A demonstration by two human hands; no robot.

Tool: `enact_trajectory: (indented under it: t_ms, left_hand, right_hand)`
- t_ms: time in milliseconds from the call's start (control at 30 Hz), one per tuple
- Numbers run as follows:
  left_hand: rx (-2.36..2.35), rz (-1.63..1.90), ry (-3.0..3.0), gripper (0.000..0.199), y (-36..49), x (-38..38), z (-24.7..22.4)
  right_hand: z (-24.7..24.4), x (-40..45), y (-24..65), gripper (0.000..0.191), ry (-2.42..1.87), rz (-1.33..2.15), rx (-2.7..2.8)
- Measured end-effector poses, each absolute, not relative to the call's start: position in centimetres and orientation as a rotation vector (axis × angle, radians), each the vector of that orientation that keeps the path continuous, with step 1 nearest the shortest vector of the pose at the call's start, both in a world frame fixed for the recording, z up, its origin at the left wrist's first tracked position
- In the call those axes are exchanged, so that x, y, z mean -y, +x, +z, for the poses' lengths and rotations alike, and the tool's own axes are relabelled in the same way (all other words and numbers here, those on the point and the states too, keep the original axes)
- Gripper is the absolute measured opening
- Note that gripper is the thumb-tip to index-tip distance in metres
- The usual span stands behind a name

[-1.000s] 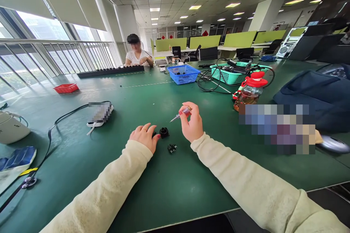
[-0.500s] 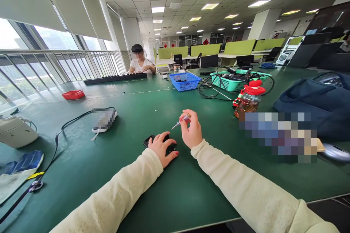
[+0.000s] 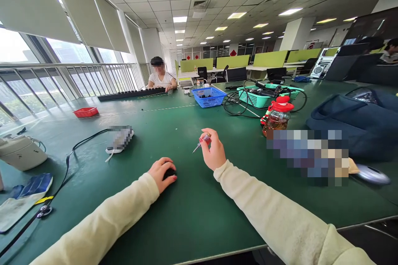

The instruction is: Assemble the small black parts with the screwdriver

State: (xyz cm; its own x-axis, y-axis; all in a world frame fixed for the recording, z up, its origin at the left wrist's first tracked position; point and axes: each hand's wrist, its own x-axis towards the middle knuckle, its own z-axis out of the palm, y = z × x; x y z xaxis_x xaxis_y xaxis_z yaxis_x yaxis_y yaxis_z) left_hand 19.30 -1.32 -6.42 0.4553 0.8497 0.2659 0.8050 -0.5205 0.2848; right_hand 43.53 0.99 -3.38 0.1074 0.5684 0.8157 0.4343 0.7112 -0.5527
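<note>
My left hand (image 3: 161, 174) curves over a black object (image 3: 170, 173) on the green table, thumb and fingers around it. Most of that object is hidden beneath the hand, so I cannot tell its kind. My right hand (image 3: 214, 151) is raised to the right of it, closed on a small screwdriver (image 3: 197, 148) with a clear handle. The screwdriver's thin metal tip points down and left, apart from the black object.
Ahead are a blue basket (image 3: 209, 98) and a green basket (image 3: 258, 98) with tangled cables. At right stand a red-lidded jar (image 3: 277, 118) and a dark blue bag (image 3: 351, 124). A red tray (image 3: 86, 112) lies left; a person (image 3: 160, 78) sits across the table.
My left hand has shifted left and slightly toward me, with the black object under it. My right hand, still holding the screwdriver, has moved slightly left; the camera view has tilted a little.
</note>
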Motion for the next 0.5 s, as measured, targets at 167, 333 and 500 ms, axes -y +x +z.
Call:
enact_trajectory:
  t_ms: [167, 333, 500]
  left_hand:
    - [-1.836, 0.499, 2.506, 0.032, 8.7, 2.2, -5.7]
    - [-2.345, 0.362, 2.207, 0.044, 0.3, 2.3, -5.3]
    - [-2.559, 0.282, 2.074, 0.045, -0.7, 2.4, -4.0]
  right_hand:
    - [-3.4, -1.1, 43.4, 0.022, -0.881, 0.168, 1.552]
    - [-3.4, -1.1, 43.5, 0.021, -0.893, 0.181, 1.562]
    - [-3.3, -1.1, 43.6, 0.022, -0.895, 0.176, 1.563]
